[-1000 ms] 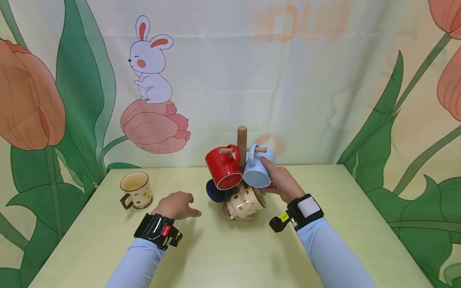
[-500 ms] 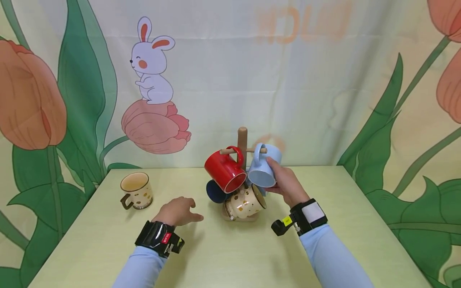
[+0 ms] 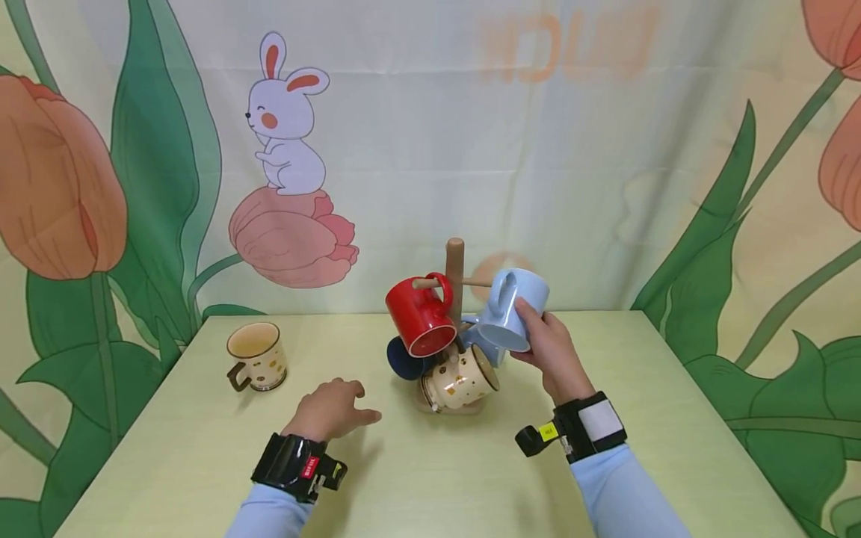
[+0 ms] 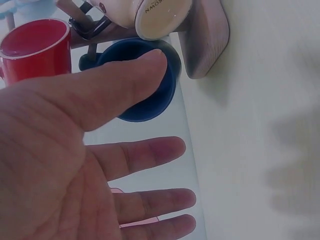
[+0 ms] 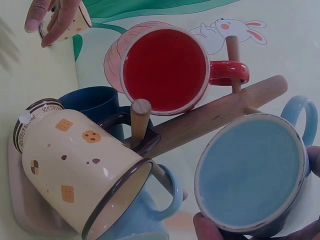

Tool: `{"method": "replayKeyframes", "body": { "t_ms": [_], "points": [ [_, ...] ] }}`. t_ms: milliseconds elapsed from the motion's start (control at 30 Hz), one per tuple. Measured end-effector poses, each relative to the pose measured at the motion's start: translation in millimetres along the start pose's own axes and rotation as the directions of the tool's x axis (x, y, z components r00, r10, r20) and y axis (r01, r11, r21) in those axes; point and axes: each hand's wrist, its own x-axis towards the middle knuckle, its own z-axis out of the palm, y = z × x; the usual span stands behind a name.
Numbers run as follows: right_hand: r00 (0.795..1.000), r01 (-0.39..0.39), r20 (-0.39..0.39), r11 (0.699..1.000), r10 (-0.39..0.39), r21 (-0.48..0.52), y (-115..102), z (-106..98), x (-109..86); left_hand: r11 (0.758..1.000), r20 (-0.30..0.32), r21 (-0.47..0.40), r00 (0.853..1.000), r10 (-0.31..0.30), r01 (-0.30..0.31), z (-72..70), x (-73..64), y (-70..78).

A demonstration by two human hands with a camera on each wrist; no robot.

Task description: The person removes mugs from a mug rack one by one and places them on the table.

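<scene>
My right hand (image 3: 554,351) grips a light blue mug (image 3: 516,314), thumb on its side. The mug is tilted, its handle at the tip of an upper peg of a wooden mug tree (image 3: 455,261); in the right wrist view that handle shows no peg through it. A red mug (image 3: 420,317) hangs from the other upper peg. Lower down hang a cream mug (image 3: 464,379) with a cookie pattern, a dark blue mug (image 4: 145,102) and a second light blue mug (image 5: 142,215), partly hidden. My left hand (image 3: 329,411) hovers left of the tree, fingers spread, holding nothing.
Another cream patterned mug (image 3: 255,357) with a brown handle stands upright at the table's left. The pale table (image 3: 430,478) ends at a printed curtain (image 3: 403,149) behind the mug tree.
My right hand has drawn the light blue mug rightward along the peg to its tip, uncovering more of the light blue mug below. The left hand has barely moved.
</scene>
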Motion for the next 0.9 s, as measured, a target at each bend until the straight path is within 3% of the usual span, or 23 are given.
{"method": "replayKeyframes", "body": {
  "t_ms": [533,900],
  "points": [
    [0.984,0.102,-0.145,0.995,-0.101,0.0,28,-15,-39.8,1.0,-0.012,-0.024,1.0,0.016,-0.016,9.8,-13.2,1.6],
    [0.955,0.225,-0.165,0.964,-0.246,-0.139,46,-14,-63.3,0.999,0.031,-0.044,1.0,0.004,-0.003,4.6,-15.1,8.1]
  ]
}}
